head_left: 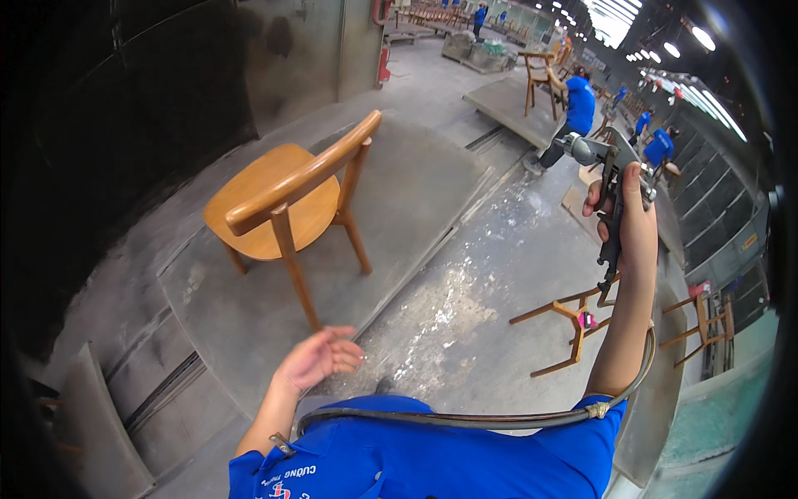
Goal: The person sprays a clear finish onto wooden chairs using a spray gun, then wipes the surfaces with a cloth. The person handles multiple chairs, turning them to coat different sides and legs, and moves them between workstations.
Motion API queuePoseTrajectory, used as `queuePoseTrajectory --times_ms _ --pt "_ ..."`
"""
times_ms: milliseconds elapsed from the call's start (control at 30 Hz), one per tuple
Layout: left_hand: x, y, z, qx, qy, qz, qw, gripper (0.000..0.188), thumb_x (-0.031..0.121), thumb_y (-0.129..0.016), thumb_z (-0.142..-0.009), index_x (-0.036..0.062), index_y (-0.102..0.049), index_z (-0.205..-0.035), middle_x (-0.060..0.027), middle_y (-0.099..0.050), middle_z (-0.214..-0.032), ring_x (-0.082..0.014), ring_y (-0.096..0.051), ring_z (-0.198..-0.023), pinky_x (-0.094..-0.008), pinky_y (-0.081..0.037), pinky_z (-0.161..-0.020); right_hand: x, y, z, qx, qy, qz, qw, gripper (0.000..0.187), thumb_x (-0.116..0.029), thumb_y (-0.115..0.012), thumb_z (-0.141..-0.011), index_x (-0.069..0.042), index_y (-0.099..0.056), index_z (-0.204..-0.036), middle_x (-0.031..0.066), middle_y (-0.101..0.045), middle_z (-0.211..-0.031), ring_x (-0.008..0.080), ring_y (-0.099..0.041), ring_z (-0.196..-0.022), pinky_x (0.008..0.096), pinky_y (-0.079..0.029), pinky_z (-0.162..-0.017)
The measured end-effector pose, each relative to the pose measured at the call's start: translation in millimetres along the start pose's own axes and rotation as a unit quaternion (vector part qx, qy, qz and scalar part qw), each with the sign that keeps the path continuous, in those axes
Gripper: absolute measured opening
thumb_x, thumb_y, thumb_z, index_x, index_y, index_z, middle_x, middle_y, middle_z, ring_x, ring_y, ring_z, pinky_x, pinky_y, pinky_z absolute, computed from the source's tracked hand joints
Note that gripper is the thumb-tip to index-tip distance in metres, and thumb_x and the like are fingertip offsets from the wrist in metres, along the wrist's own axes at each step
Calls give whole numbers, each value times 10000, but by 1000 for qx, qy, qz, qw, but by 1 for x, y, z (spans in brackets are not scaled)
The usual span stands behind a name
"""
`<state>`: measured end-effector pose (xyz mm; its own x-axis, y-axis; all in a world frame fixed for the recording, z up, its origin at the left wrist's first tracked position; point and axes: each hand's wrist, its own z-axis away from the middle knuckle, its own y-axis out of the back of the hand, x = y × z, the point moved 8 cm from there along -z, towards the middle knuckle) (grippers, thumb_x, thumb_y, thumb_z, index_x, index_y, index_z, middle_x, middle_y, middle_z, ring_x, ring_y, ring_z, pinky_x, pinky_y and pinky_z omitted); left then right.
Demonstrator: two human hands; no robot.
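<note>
My right hand (633, 218) is raised at the right, its fingers wrapped round the handle of a spray gun (611, 179) with a metal cup-like end pointing left. A dark hose (465, 420) crosses my blue shirt and bends up along my right arm. Lower down, my left hand (320, 359) is empty, fingers apart and loosely bent. It overlaps the foot of a wooden chair's leg; whether they touch I cannot tell. That orange-brown chair (303, 195) stands upright on a flat grey platform (416, 191), its curved backrest toward me and its round seat beyond.
An overturned wooden chair frame (573, 328) lies on the stained floor at right, near another chair (706, 324). Farther off, a person in blue (579, 104) handles a chair (536, 75) beside a second platform (515, 108). A dark wall (183, 75) rises behind the near platform.
</note>
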<state>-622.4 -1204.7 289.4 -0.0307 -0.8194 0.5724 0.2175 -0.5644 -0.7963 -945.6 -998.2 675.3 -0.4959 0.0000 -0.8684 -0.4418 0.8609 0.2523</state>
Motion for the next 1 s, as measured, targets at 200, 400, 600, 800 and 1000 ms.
queuePoseTrajectory --times_ms 200,400,600,800,1000 --pt "-44 204 41 331 12 141 933 448 389 -445 -1054 57 -509 -1348 -221 -597 -1325 -395 -585 -1213 -554 -484 -996 76 10 52 2 -45 -134 990 712 -708 -470 -958 -16 -577 -1087 100 -645 -777 119 -643 -669 197 -369 -429" --pt "-38 337 106 507 31 183 842 356 344 -422 -1047 56 -509 -1239 -196 -622 -1273 -391 -601 -1174 -550 -485 -978 132 -23 131 25 -115 -105 988 734 -700 -482 -959 -2 -587 -1160 117 -657 -780 95 -612 -629 198 -373 -432" --pt "86 388 106 533 -41 146 832 357 351 -403 -1057 46 -477 -1228 -173 -636 -1242 -369 -632 -1128 -515 -525 -920 168 -75 193 9 -258 -66 964 632 -623 -514 -992 -11 -622 -1108 75 -666 -739 52 -522 -511 194 -372 -430" --pt "209 409 61 539 -87 85 834 472 391 -465 -1048 31 -443 -1352 -178 -593 -1321 -360 -601 -1187 -500 -497 -1001 198 -133 239 50 -365 -5 930 415 -419 -551 -1047 -15 -631 -997 36 -667 -729 44 -490 -519 206 -359 -444" --pt "271 443 -16 450 -92 97 883 547 482 -464 -1040 92 -497 -1421 -108 -557 -1417 -331 -525 -1307 -589 -407 -1098 173 -159 271 95 -413 -3 906 490 -476 -517 -1048 -6 -650 -1088 47 -670 -735 93 -575 -583 220 -410 -456"
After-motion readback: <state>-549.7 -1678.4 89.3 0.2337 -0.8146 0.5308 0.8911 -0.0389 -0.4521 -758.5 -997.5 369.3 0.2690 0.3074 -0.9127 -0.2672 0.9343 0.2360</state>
